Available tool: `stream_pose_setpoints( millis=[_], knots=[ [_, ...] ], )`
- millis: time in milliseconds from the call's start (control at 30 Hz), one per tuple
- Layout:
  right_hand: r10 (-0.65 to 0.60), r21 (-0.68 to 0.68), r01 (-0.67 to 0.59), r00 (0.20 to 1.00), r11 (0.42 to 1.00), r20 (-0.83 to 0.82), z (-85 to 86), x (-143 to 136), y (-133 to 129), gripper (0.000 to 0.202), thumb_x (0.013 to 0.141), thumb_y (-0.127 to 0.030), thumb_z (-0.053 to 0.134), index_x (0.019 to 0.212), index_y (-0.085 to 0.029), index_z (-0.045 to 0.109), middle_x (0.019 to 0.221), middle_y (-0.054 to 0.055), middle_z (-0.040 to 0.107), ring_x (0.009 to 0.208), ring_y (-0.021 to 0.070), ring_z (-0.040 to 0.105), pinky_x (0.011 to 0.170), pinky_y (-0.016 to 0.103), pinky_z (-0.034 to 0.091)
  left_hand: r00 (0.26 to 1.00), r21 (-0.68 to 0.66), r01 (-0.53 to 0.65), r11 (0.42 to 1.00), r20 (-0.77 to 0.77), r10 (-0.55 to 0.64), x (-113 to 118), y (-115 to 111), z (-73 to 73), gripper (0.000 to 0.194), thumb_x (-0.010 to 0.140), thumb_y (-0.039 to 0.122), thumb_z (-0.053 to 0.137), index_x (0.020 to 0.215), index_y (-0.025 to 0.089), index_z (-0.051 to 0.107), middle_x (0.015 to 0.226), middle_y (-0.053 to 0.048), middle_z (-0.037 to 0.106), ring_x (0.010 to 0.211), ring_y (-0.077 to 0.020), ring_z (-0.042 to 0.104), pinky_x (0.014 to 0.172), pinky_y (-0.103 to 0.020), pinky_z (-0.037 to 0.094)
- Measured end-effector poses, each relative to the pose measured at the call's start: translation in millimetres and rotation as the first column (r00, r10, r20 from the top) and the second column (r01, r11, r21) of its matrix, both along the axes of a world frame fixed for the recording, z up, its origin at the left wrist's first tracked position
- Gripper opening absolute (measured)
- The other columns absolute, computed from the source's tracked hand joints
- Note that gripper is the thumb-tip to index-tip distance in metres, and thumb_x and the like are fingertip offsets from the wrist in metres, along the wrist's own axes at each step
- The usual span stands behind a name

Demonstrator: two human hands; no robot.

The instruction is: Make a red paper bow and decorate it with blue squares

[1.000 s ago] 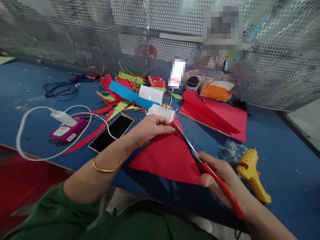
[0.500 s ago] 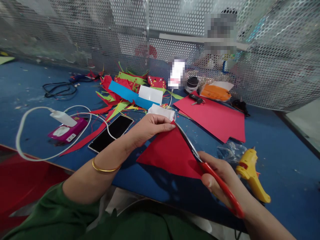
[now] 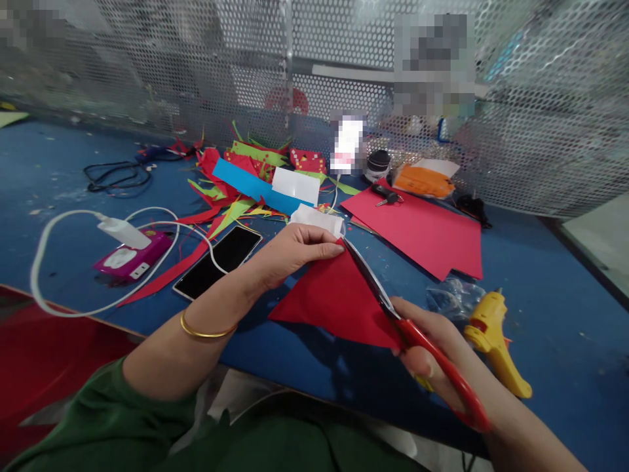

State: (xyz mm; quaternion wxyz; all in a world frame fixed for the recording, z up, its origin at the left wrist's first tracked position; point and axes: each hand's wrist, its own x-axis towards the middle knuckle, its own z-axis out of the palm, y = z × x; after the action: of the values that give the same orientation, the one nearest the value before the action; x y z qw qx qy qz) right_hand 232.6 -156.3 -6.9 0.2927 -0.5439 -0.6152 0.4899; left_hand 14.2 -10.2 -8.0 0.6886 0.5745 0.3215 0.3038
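Behind a blue tabletop point(image 3: 555, 328), perforated metal panels point(image 3: 196, 72) are seen; colored paper scraps point(image 3: 236, 210) are heaped toward the rear. A roughly triangular piece of red paper point(image 3: 334, 305) is held above the near part, its top corner pinched between the left hand's point(image 3: 297, 254) thumb and fingers. Red-handled scissors point(image 3: 414, 332) are gripped by the right hand's point(image 3: 449, 339) fingers, blades set along the paper's right edge. At right, a yellow glue gun point(image 3: 491, 321) is placed, with red sheets point(image 3: 432, 236) and a key point(image 3: 386, 195) farther back

Glue gun point(image 3: 487, 321) and paper scraps point(image 3: 234, 215) mark a workshop
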Motion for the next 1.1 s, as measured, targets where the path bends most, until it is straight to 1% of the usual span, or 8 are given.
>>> stream_pose_setpoints(
  millis=[100,267,400,533,733,833,933,1100],
  knots=[
    [0.006,0.016,-0.006,1.000,1.000,-0.014,0.8,0.3,-0.8,0.080,0.066,-0.096,0.044,0.088,-0.021,0.057,0.062,-0.004,0.048,0.053,0.0114,0.039,0.049,0.026,0.032,1.000,-0.002,-0.016,1.000,-0.005,0.016,0.1,-0.6,1.0,0.027,0.067,0.040,0.087,0.069,0.016,0.074,0.070,0.001,0.069,0.063,-0.0100,0.058,0.063,-0.022,0.046],
    [0.039,0.066,-0.038,0.999,0.997,-0.018,-4.3,3.1,-0.4,0.072,0.071,-0.094,0.043,0.078,-0.022,0.051,0.056,-0.005,0.045,0.049,0.0104,0.037,0.046,0.026,0.029,0.999,-0.029,0.032,0.999,-0.002,-0.032,-0.1,-1.3,-0.1,0.026,0.073,0.038,0.084,0.067,0.016,0.071,0.068,0.001,0.067,0.061,-0.0086,0.057,0.061,-0.021,0.045],
    [0.064,0.010,-0.064,0.997,0.998,-0.053,-5.2,5.5,-0.8,0.073,0.070,-0.095,0.042,0.077,-0.022,0.050,0.060,-0.004,0.047,0.051,0.0107,0.037,0.046,0.026,0.028,1.000,-0.023,0.021,1.000,-0.019,-0.022,-1.2,-0.4,-1.3,0.029,0.075,0.038,0.083,0.065,0.015,0.067,0.064,0.002,0.064,0.058,-0.0075,0.054,0.057,-0.020,0.041],
    [0.050,-0.019,-0.051,0.997,0.999,-0.064,-1.7,5.7,-1.6,0.073,0.069,-0.095,0.043,0.079,-0.023,0.050,0.059,-0.004,0.046,0.049,0.0114,0.036,0.045,0.027,0.027,1.000,-0.071,0.010,0.997,0.014,-0.009,-0.9,0.3,0.2,0.022,0.072,0.034,0.085,0.072,0.016,0.072,0.072,0.001,0.070,0.064,-0.0092,0.060,0.065,-0.022,0.047],
    [0.034,0.008,-0.034,0.999,0.999,-0.020,1.6,2.2,-1.7,0.072,0.072,-0.095,0.040,0.078,-0.023,0.049,0.058,-0.003,0.046,0.048,0.0114,0.037,0.044,0.027,0.030,0.999,-0.110,-0.001,0.994,0.032,0.005,0.7,-1.3,2.0,0.016,0.069,0.029,0.086,0.074,0.017,0.076,0.074,0.000,0.073,0.067,-0.0103,0.063,0.070,-0.024,0.049],
    [-0.003,0.041,0.003,1.000,0.999,-0.010,0.2,1.1,-0.8,0.074,0.069,-0.095,0.044,0.079,-0.022,0.054,0.062,-0.002,0.048,0.053,0.0126,0.040,0.046,0.026,0.033,1.000,-0.111,0.026,0.994,0.006,-0.025,0.2,-1.8,-0.3,0.017,0.071,0.031,0.085,0.075,0.017,0.076,0.076,-0.001,0.074,0.067,-0.0109,0.063,0.069,-0.025,0.049],
    [0.018,0.089,-0.023,0.999,0.996,0.052,-3.2,3.0,0.7,0.077,0.068,-0.096,0.043,0.081,-0.022,0.058,0.064,-0.001,0.050,0.058,0.0144,0.042,0.050,0.026,0.036,0.999,-0.104,0.045,0.994,-0.007,-0.046,-0.6,-1.8,-3.2,0.019,0.072,0.033,0.085,0.075,0.016,0.076,0.074,-0.001,0.073,0.065,-0.0110,0.063,0.066,-0.024,0.048],
    [0.030,0.092,-0.042,0.992,0.995,0.122,-6.5,8.5,0.9,0.075,0.069,-0.095,0.041,0.081,-0.022,0.054,0.065,-0.003,0.046,0.059,0.0130,0.037,0.050,0.026,0.033,1.000,-0.097,0.022,0.995,0.005,-0.021,-1.2,-1.4,-4.1,0.019,0.073,0.033,0.085,0.082,0.018,0.080,0.081,-0.003,0.077,0.071,-0.0118,0.066,0.071,-0.024,0.050]
  ],
)
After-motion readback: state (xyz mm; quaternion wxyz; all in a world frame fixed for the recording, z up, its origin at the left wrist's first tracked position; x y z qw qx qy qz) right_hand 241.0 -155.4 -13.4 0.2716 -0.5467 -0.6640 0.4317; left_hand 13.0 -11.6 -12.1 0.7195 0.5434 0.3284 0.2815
